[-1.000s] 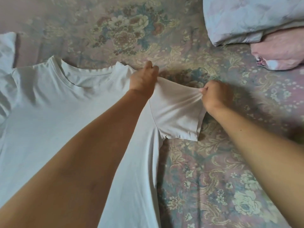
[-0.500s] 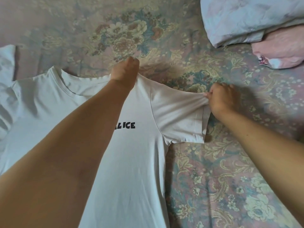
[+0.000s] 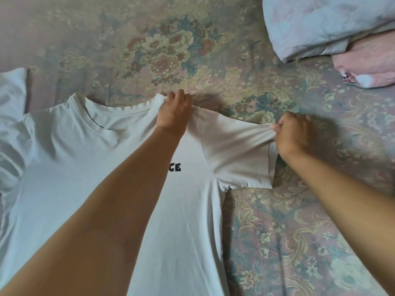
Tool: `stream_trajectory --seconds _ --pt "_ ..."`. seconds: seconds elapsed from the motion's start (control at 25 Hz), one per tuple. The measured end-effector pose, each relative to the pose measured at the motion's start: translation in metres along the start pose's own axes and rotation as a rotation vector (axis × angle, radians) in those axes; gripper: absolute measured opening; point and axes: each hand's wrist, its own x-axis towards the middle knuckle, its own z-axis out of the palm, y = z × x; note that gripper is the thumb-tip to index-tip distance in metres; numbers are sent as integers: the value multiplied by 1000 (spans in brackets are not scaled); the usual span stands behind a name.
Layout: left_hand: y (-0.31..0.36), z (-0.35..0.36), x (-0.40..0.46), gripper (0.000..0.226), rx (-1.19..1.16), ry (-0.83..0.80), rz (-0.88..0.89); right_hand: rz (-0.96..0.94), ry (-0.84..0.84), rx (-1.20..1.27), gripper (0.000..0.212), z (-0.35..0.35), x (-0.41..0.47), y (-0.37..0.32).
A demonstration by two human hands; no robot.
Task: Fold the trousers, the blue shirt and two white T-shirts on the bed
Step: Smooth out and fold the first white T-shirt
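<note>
A white T-shirt (image 3: 188, 210) with dark lettering on its chest lies face up on the flowered bed cover (image 3: 288, 231), collar toward the far side. My left hand (image 3: 174, 112) grips the shirt's shoulder seam just right of the collar. My right hand (image 3: 294, 137) pinches the outer hem of the right sleeve and holds it stretched out to the right. My left forearm hides part of the lettering. The shirt's left sleeve lies bunched at the frame's left edge. No trousers or blue shirt show.
A pale blue folded quilt or pillow (image 3: 320, 24) lies at the back right with a pink bundle (image 3: 367, 65) beside it. More white cloth (image 3: 10, 92) sits at the far left edge. Flowered bed cover stretches beyond the collar and to the shirt's right.
My left hand slid from the sleeve seam toward the collar and now grips the shoulder there. My right hand kept the sleeve hem pinched and drew the sleeve out flatter.
</note>
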Motion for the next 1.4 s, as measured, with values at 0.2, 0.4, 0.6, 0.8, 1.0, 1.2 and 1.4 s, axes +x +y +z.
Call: stream_trajectory --seconds 0.2,0.4,0.6,0.8,1.0,1.2,1.4 --pt "13 21 -5 44 -153 105 -141 187 112 353 35 -7 -27 -9" --pt "18 26 -17 56 -226 -259 -105 262 -41 382 44 9 -113 -6" --pt "35 21 -34 58 -199 -95 -100 314 -130 341 34 21 -128 -1" --pt "76 40 -81 65 -237 -81 78 369 -234 135 34 20 -129 6" --pt "69 26 -77 71 -350 -185 59 711 -271 480 46 19 -118 -10" --pt "36 -16 -99 49 -1228 -48 -376 672 -118 849 20 -15 -123 -54" --pt "-30 -49 -117 74 -2162 -355 -758 90 -172 982 19 -38 -157 -170"
